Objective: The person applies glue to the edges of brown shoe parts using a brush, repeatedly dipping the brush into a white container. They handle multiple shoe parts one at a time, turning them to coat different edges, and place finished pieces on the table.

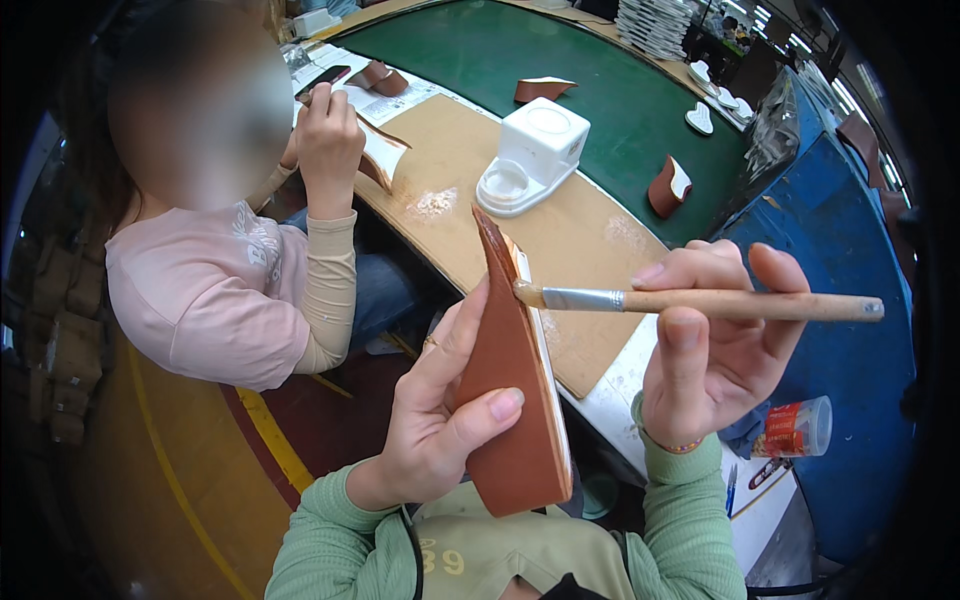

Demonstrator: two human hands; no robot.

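My left hand (445,415) is closed around a brown-covered wedge shoe sole (515,410), its thumb pressed on the brown side. The sole is held up on a slant, the narrow tip pointing away from me, and a pale edge runs down its right side. In my right hand (715,360) is a paintbrush (725,304) with a wooden handle and metal ferrule, gripped between thumb and fingers. Its bristles touch the sole's edge near the narrow end, where the brown surface looks dark and wet. Behind the sole stands a white glue pot (540,150) with a round dish at its front.
To the left, a co-worker in a pink shirt (210,290) handles another wedge sole (382,155) over the brown work board (450,230). More soles (668,187) lie on the green conveyor belt (620,120). At right are a blue cabinet (830,260) and a clear plastic cup (800,428).
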